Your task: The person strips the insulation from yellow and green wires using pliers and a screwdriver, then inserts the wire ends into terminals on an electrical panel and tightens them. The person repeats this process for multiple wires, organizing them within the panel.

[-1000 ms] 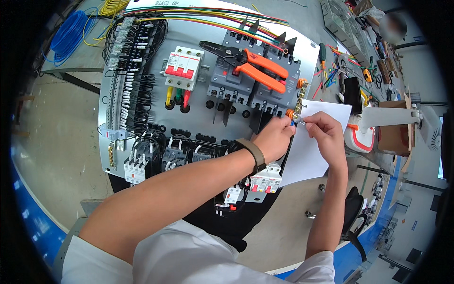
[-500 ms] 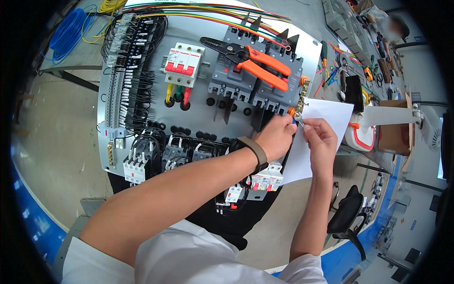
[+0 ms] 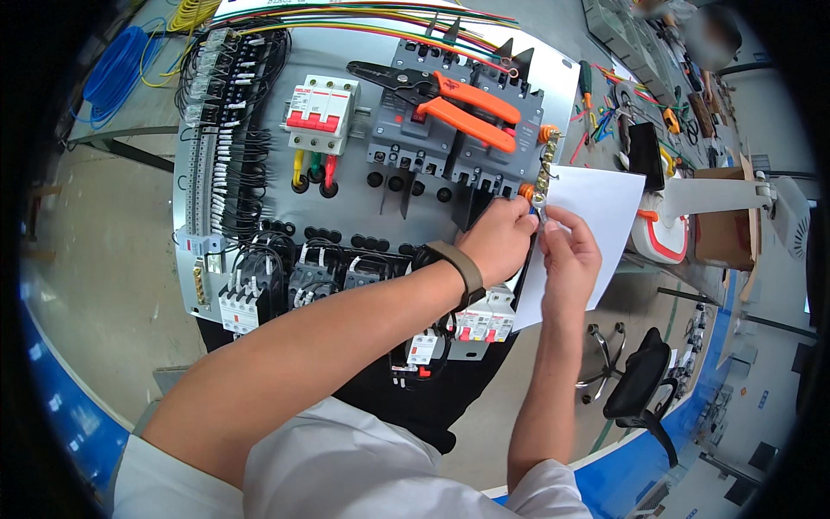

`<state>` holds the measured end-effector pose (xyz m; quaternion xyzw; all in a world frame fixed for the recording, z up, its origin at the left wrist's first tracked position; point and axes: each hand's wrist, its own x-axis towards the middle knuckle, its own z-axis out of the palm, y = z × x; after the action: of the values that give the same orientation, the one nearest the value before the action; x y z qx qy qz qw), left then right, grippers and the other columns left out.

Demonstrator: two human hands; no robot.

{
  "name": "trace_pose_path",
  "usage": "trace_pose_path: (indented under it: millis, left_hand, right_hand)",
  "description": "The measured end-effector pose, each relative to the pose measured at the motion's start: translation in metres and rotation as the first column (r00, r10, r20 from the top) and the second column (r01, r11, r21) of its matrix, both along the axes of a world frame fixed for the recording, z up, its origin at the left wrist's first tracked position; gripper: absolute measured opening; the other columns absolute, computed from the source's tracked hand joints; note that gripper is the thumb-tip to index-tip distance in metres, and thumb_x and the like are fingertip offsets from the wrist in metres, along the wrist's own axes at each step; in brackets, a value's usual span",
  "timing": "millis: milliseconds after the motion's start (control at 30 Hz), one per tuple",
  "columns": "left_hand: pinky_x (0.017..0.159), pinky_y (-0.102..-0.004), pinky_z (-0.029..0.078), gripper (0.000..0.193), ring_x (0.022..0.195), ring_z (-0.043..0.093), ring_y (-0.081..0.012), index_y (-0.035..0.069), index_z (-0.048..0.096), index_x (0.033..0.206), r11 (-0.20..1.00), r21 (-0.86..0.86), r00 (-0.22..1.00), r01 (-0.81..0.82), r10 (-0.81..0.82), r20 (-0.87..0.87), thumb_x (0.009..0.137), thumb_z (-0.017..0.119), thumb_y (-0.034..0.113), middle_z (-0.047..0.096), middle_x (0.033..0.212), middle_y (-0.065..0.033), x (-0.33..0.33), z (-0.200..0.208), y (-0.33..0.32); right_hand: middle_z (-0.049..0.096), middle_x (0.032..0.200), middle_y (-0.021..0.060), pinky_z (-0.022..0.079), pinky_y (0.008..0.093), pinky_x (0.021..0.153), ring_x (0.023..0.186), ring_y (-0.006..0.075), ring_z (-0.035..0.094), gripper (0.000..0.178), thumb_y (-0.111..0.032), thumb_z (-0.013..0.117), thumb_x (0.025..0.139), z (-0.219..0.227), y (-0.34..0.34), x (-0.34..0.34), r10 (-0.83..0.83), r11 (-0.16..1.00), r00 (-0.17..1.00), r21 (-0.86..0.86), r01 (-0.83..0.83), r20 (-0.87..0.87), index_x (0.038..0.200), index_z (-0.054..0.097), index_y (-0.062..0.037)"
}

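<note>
A brass terminal bar (image 3: 545,169) on orange insulators (image 3: 548,133) runs along the right edge of the metal mounting panel (image 3: 340,214). At its near end, my left hand (image 3: 500,240) is closed, with thumb and forefinger pressed together by a bit of blue; what they grip is mostly hidden. From the right, my right hand (image 3: 571,255) pinches a small shiny metal piece against the bar's end; its kind is unclear. Orange-handled wire strippers (image 3: 471,108) lie across two grey moulded-case breakers (image 3: 497,160) beyond my left hand.
A white-and-red circuit breaker (image 3: 319,117) and a wired terminal strip (image 3: 201,177) occupy the panel's left side. Coloured wires (image 3: 372,22) cross its far edge. White paper (image 3: 596,216) lies right of my hands. Loose tools, a cardboard box (image 3: 724,227) and an office chair (image 3: 641,381) are farther right.
The view has shifted slightly, so the panel appears farther left. Both hands stay at the bar's near end; the right hand's fingers have turned a little around the metal piece.
</note>
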<state>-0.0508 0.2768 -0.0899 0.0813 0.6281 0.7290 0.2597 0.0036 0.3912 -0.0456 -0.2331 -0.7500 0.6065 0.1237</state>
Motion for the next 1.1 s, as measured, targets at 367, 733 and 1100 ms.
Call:
trace_pose_path:
  millis: [367, 733, 1100]
  left_hand:
    - [0.048, -0.0306, 0.045, 0.023, 0.050, 0.058, -0.0125, -0.001, 0.058, 0.094, 0.998, 0.040, 0.996, 0.053, -0.055, 0.070, 0.106, 0.055, 0.019, 0.058, 0.066, -0.0047, -0.003, 0.017, -0.006]
    - [0.050, -0.0326, 0.045, 0.024, 0.052, 0.058, -0.0135, -0.001, 0.057, 0.094, 1.000, -0.013, 0.999, 0.020, -0.020, 0.042, 0.105, 0.056, 0.020, 0.056, 0.066, -0.0034, -0.001, 0.011, -0.004]
    - [0.050, -0.0330, 0.045, 0.029, 0.051, 0.059, -0.0136, 0.000, 0.058, 0.091, 1.000, 0.004, 1.000, -0.010, 0.010, 0.013, 0.105, 0.055, 0.025, 0.055, 0.061, -0.0036, -0.001, 0.010, -0.005]
  right_hand:
    - [0.063, 0.079, -0.0035, 0.043, 0.0218, 0.064, 0.072, 0.0047, 0.054, 0.017, -0.008, 0.064, 0.102, 0.024, 0.035, 0.000, 0.227, 0.959, 0.967, 0.147, -0.242, 0.113, 0.114, 0.074, -0.0015]
    - [0.068, 0.078, 0.0036, 0.047, 0.0279, 0.066, 0.072, 0.0086, 0.056, 0.016, -0.011, 0.069, 0.097, 0.074, 0.054, -0.059, 0.504, 0.632, 0.736, 0.388, -0.671, 0.451, 0.102, 0.073, 0.0038]
    - [0.072, 0.084, 0.0146, 0.052, 0.0409, 0.070, 0.076, 0.0325, 0.068, 0.020, -0.020, 0.069, 0.095, 0.091, 0.046, -0.080, 0.489, 0.290, 0.638, 0.579, -0.762, 0.595, 0.099, 0.072, -0.0012]
